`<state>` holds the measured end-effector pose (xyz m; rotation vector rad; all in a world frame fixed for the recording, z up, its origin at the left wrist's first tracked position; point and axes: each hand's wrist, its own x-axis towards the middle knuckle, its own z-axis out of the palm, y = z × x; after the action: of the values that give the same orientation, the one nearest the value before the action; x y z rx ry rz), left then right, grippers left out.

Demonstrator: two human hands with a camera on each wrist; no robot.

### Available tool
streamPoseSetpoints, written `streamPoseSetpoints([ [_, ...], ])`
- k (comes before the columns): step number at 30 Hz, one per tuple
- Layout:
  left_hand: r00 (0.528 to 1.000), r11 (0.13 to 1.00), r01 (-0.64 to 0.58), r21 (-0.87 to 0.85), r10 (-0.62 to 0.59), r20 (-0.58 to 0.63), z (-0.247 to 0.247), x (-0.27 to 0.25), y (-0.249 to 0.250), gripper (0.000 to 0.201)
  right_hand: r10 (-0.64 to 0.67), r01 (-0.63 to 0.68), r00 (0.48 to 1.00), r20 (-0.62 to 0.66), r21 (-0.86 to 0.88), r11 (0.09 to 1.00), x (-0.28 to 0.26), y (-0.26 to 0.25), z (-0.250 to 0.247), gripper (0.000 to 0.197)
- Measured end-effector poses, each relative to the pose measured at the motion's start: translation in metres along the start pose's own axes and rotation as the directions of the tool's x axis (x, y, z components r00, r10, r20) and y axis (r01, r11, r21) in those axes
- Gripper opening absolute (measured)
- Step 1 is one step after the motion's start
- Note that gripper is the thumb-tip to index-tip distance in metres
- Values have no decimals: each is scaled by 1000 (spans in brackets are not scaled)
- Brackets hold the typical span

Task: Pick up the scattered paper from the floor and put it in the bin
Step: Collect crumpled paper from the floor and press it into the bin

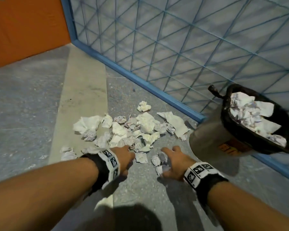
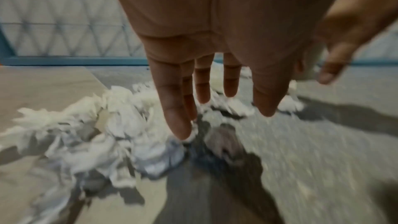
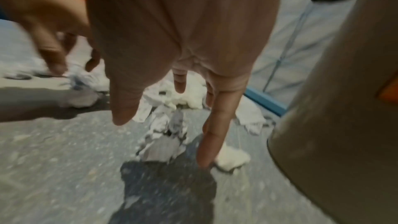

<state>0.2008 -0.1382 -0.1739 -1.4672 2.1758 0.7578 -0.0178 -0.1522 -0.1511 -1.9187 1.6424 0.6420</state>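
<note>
Several crumpled white papers (image 1: 133, 129) lie scattered on the grey floor. My left hand (image 1: 126, 156) hovers over the pile's near edge with straight, spread fingers (image 2: 178, 122) and holds nothing. My right hand (image 1: 173, 157) reaches down beside small scraps (image 1: 158, 161); its fingers (image 3: 210, 142) are straight, one tip near a white ball (image 3: 231, 159). The grey bin (image 1: 212, 140) with a black liner stands to the right, holding crumpled paper (image 1: 252, 114). Close beside my right hand is the bin wall (image 3: 344, 108).
A blue metal grid fence (image 1: 182, 47) runs behind the pile and the bin, its bottom rail (image 1: 140, 80) on the floor. An orange wall (image 1: 23, 25) stands at the far left. A pale concrete strip (image 1: 82, 90) crosses the floor left of the pile.
</note>
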Motion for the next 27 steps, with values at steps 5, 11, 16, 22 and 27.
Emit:
streamPoseSetpoints([
  [5,992,999,33,-43,-38,-117,36,19,20,54,66,-45,991,-115,182,982,27,-16,47,78],
  [11,978,1000,-4,2,5,-209,54,43,25,55,54,5,963,-264,216,976,21,-20,88,37],
  [16,973,996,-14,93,35,-226,52,53,30,27,-78,104,987,-140,186,977,5,-5,90,35],
  [22,988,973,9,229,27,-154,33,50,34,28,-264,264,961,-83,-18,964,-23,26,51,33],
  [27,954,982,-61,181,111,-277,-37,33,60,24,-402,396,888,-224,-75,915,-69,55,-12,31],
])
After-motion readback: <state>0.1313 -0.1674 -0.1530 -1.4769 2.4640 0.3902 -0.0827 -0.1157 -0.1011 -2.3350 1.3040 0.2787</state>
